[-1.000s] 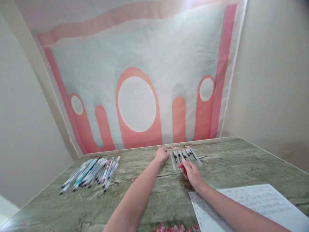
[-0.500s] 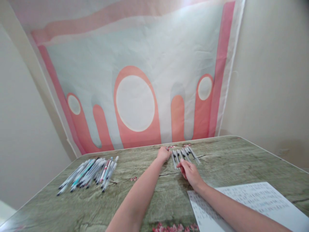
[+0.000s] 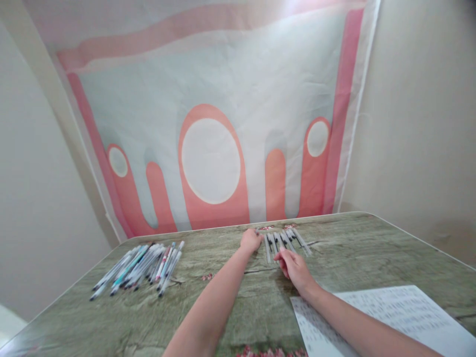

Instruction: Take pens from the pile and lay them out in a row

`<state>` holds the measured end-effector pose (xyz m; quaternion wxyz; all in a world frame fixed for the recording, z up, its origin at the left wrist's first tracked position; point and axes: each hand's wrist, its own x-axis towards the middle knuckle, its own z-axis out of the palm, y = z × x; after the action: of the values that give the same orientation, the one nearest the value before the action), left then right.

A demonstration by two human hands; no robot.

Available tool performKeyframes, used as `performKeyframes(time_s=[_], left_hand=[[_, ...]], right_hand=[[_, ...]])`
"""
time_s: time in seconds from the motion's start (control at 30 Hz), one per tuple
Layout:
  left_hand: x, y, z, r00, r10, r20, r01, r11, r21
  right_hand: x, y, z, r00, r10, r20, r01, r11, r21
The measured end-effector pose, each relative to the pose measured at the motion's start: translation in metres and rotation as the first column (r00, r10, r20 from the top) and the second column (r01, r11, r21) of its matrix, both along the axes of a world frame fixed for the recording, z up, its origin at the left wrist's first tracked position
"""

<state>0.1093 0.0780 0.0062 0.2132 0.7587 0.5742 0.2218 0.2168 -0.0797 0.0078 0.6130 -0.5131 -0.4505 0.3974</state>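
Note:
Several clear-barrelled pens (image 3: 268, 248) with black parts lie side by side in a row at the table's far side. My left hand (image 3: 251, 240) is closed at the row's left end, and a thin grey pen end (image 3: 257, 231) shows at its fingertips; the rest of that pen is hidden. At the near ends of the row, my right hand (image 3: 294, 267) has its fingers curled and pressed together. Its fingertips are close to the middle pens, and I cannot make out whether they hold one.
A loose pile of pens (image 3: 143, 265), mostly clear with some teal and pink, lies on the left of the wood-patterned table (image 3: 219, 292). A printed white sheet (image 3: 386, 312) lies under my right forearm. Behind the table hangs a patterned cloth (image 3: 219, 74).
The view has shifted slightly. Both hands stay almost where they were beside the row of pens, and the pens look unchanged.

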Motion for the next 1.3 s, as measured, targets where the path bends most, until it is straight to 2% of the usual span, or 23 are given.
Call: performKeyframes(time_s=[0.27, 0.6, 0.77, 0.87, 0.9, 0.93, 1.0, 1.03, 1.17, 1.23, 1.3], left_hand=[[-0.007, 0.005, -0.002, 0.997, 0.002, 0.073, 0.002, 0.999, -0.053], [-0.008, 0.004, 0.003, 0.968, 0.101, 0.230, -0.057, 0.980, -0.192], [-0.008, -0.004, 0.012, 0.939, 0.126, 0.321, -0.050, 0.971, -0.236], [-0.011, -0.019, 0.021, 0.906, 0.127, 0.405, -0.012, 0.962, -0.273], [-0.013, -0.026, 0.024, 0.870, 0.135, 0.474, 0.024, 0.949, -0.314], [-0.015, -0.035, 0.026, 0.801, 0.162, 0.576, 0.083, 0.923, -0.375], [-0.017, -0.054, 0.028, 0.597, 0.252, 0.761, 0.235, 0.852, -0.467], [-0.018, -0.064, 0.028, 0.495, 0.292, 0.818, 0.288, 0.834, -0.471], [-0.016, -0.096, 0.023, 0.169, 0.323, 0.931, 0.379, 0.851, -0.364], [-0.014, -0.106, 0.021, 0.054, 0.315, 0.947, 0.401, 0.862, -0.310], [-0.012, -0.112, 0.020, -0.014, 0.291, 0.957, 0.428, 0.867, -0.257]], right_hand=[[0.001, 0.000, -0.001, 0.999, 0.024, -0.040, -0.024, 1.000, 0.007], [0.000, -0.001, 0.000, 0.999, 0.022, -0.033, -0.022, 1.000, 0.003], [0.000, 0.000, -0.001, 0.999, 0.027, -0.031, -0.026, 1.000, 0.001], [0.001, 0.000, -0.002, 0.999, 0.041, -0.010, -0.041, 0.999, 0.001], [0.000, 0.000, -0.002, 0.999, 0.050, 0.012, -0.050, 0.999, -0.002], [0.000, 0.000, -0.002, 0.997, 0.059, 0.046, -0.059, 0.998, -0.004], [-0.001, -0.002, -0.001, 0.985, 0.089, 0.146, -0.091, 0.996, 0.001], [-0.002, -0.003, 0.000, 0.972, 0.113, 0.204, -0.117, 0.993, 0.009], [-0.007, -0.008, 0.001, 0.895, 0.201, 0.399, -0.238, 0.970, 0.045], [-0.008, -0.008, -0.001, 0.866, 0.210, 0.453, -0.261, 0.964, 0.053], [-0.008, -0.008, -0.004, 0.848, 0.206, 0.489, -0.263, 0.963, 0.051]])
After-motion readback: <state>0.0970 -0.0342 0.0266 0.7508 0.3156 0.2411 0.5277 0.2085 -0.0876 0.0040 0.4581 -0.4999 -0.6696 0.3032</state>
